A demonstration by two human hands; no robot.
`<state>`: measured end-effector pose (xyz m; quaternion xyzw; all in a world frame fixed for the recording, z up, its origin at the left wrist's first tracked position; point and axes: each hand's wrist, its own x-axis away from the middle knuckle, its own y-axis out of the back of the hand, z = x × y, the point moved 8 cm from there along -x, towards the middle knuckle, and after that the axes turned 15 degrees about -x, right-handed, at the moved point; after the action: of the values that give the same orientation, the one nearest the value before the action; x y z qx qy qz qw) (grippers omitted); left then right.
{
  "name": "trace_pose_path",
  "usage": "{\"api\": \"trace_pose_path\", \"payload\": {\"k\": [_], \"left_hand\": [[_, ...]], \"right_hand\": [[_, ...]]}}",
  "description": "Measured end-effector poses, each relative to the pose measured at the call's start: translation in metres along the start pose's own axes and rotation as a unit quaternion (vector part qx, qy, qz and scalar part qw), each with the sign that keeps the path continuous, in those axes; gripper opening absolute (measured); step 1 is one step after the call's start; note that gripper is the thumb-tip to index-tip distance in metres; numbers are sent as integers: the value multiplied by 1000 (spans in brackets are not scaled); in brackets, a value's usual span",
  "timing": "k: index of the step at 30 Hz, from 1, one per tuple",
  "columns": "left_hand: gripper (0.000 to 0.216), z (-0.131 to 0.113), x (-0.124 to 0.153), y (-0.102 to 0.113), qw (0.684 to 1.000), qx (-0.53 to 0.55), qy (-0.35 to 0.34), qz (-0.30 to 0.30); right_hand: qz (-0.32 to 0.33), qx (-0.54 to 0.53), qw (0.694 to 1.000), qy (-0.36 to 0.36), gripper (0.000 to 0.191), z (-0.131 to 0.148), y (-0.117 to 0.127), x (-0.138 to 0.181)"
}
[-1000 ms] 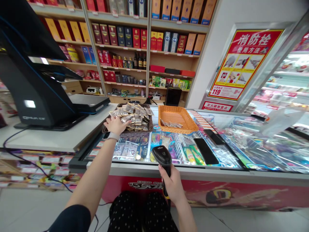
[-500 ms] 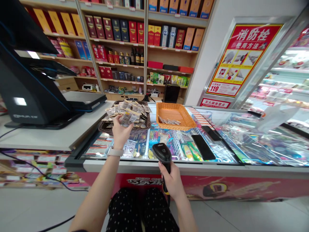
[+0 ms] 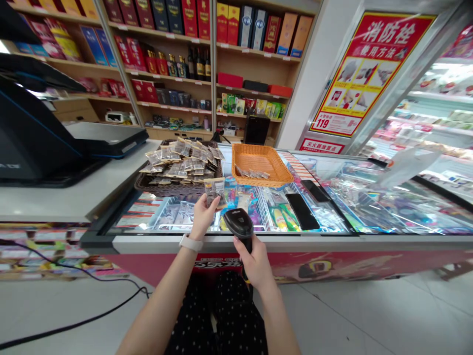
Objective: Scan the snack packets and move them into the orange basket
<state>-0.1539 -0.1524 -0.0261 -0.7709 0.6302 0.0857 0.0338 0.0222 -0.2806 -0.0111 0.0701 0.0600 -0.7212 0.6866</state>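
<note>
Pinched in my left hand (image 3: 204,215) is a small clear packet (image 3: 214,190) with a printed label, its contents too small to name. It is held over the glass freezer top, just in front of the dark brown wicker basket (image 3: 148,186), which is heaped with similar packets (image 3: 185,160). My right hand (image 3: 256,260) is wrapped round the handle of a black barcode scanner (image 3: 239,223), whose head is close to the packet, a little lower and to the right. Farther back is an orange wicker basket (image 3: 258,158) with several small packets (image 3: 253,173) inside.
Two dark phones (image 3: 303,212) (image 3: 315,191) lie on the freezer's glass top. A black checkout machine (image 3: 33,133) stands on the white counter (image 3: 74,197) at left. Shelves of boxes and bottles (image 3: 162,64) line the back. A black cable (image 3: 74,325) crosses the floor.
My left hand has lifted a packet off the heap in the dark basket and brought it right and nearer, towards the scanner. The whole view has shifted slightly.
</note>
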Motion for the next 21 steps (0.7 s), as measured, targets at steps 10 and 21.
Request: {"api": "trace_pose_path", "payload": {"k": [10, 21], "left_hand": [[47, 15, 9, -5, 999, 47, 19, 20], [45, 14, 10, -6, 999, 36, 20, 26]], "right_hand": [[1, 17, 1000, -12, 38, -8, -9, -2], [33, 30, 999, -22, 37, -4, -13, -2]]}}
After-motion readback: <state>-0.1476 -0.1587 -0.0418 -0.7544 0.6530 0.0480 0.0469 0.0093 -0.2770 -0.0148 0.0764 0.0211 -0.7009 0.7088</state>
